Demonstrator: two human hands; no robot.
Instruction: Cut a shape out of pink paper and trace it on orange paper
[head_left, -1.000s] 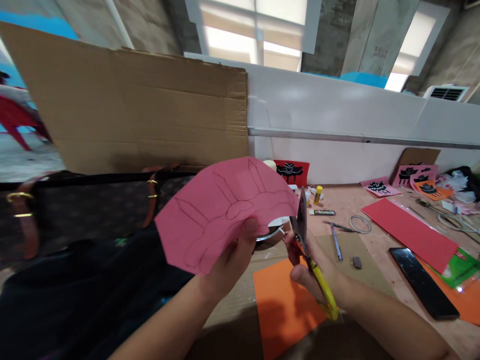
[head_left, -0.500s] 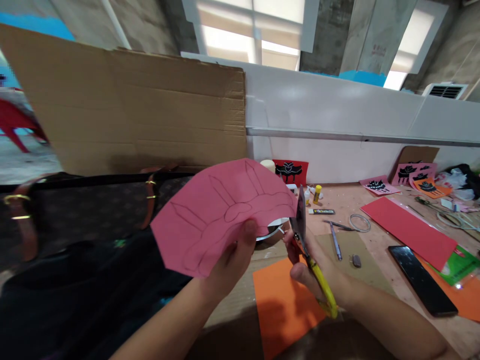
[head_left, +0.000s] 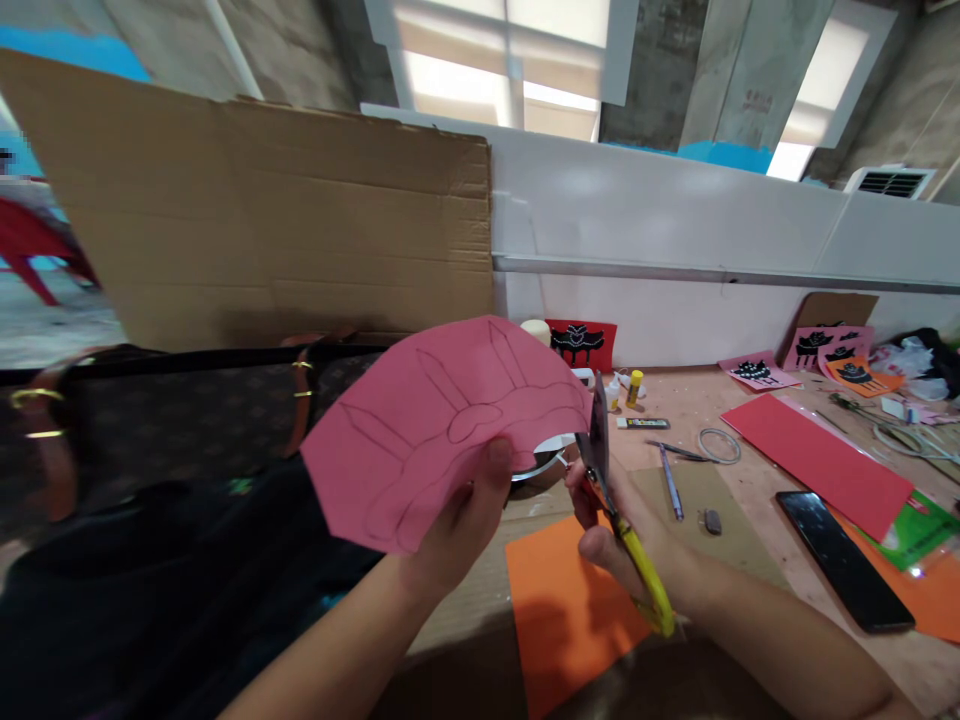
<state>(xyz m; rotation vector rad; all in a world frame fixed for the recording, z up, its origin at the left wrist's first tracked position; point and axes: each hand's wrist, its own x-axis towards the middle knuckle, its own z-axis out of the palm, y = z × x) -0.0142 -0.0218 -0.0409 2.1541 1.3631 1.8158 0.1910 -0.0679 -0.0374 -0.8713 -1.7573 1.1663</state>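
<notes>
My left hand pinches the lower edge of a pink paper sheet with a pencilled flower-like outline, held up in front of me. My right hand grips yellow-handled scissors, whose blades meet the sheet's right edge. Below both hands an orange paper sheet lies on the table.
A large cardboard panel stands at the back left behind a dark brown bag. On the table to the right lie a red sheet, a black phone, a pen, a glue stick and several cut paper pieces.
The pink sheet has shifted slightly left and down against the scissor blades. Both hands stay almost where they were.
</notes>
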